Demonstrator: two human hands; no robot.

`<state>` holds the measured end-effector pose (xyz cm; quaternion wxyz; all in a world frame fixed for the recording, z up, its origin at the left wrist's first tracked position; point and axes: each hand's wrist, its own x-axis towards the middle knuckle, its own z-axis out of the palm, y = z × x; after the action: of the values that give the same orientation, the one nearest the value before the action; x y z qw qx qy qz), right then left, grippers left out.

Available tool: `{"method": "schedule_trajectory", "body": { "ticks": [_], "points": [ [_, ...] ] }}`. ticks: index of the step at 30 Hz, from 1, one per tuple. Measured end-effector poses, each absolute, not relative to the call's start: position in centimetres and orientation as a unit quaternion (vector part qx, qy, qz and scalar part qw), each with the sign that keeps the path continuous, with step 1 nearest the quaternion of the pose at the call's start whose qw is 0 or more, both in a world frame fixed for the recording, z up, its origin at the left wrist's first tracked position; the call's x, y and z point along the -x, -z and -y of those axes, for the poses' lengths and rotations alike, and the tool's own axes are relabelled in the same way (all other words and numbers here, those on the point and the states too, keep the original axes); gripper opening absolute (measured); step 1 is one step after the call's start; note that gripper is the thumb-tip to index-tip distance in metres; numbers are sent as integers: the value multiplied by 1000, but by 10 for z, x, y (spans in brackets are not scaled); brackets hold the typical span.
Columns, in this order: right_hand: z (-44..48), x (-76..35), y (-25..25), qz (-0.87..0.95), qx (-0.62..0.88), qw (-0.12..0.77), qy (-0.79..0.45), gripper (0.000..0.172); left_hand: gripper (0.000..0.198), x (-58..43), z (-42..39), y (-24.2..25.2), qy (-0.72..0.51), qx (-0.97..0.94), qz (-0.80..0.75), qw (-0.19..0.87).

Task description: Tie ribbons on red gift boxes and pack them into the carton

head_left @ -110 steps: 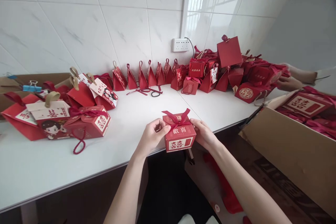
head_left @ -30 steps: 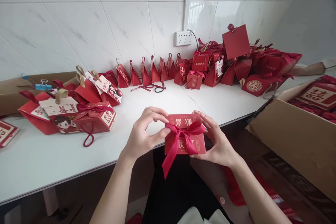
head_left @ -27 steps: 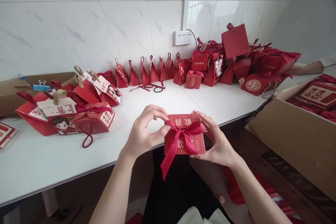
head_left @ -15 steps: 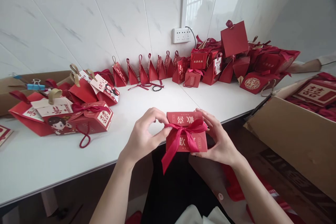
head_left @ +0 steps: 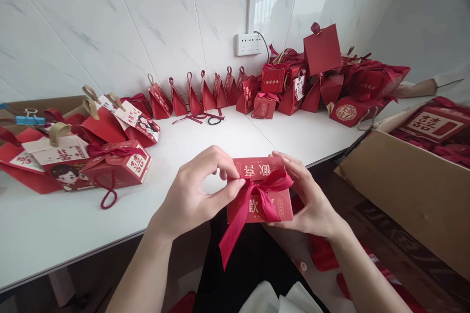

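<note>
A red gift box (head_left: 238, 203) with gold characters is held up over my lap, just off the table's front edge. Across its top lies a dark red ribbon (head_left: 235, 234) tied in a bow, one long tail hanging over the front. My left hand (head_left: 200, 190) pinches the bow's left loop between thumb and forefinger. Around the box's right side, my right hand (head_left: 310, 198) grips with fingers on the far edge and thumb near the bottom.
On the white table (head_left: 205, 137), several red gift boxes (head_left: 117, 164) stand left. A row of small triangular boxes (head_left: 196, 98) lines the wall, with a black ring (head_left: 215, 120) before it. A heap of boxes (head_left: 352, 83), another person's hand (head_left: 418, 89) and a cardboard carton (head_left: 396, 171) are right.
The gift box has come slightly lower and nearer in view, with both hands still on it. The background has shifted left and a little up as the view turned.
</note>
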<state>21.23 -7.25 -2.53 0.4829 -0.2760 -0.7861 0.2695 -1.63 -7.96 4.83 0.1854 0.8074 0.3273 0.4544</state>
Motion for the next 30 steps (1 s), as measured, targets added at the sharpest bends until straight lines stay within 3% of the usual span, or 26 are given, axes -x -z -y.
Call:
{"method": "schedule_trajectory", "body": {
  "ticks": [7, 15, 24, 30],
  "points": [
    [77, -216, 23, 793, 286, 484, -236, 99, 12, 19, 85, -46, -430, -847, -311, 27],
    [79, -219, 21, 784, 286, 480, -270, 97, 15, 27, 89, -45, -409, -862, -289, 81],
    [80, -214, 21, 786, 291, 483, -253, 96, 22, 0, 84, -37, -468, -794, -331, -199],
    [82, -216, 24, 769, 278, 508, -269, 99, 25, 3, 84, -23, -523, -778, -317, -142]
  ]
}}
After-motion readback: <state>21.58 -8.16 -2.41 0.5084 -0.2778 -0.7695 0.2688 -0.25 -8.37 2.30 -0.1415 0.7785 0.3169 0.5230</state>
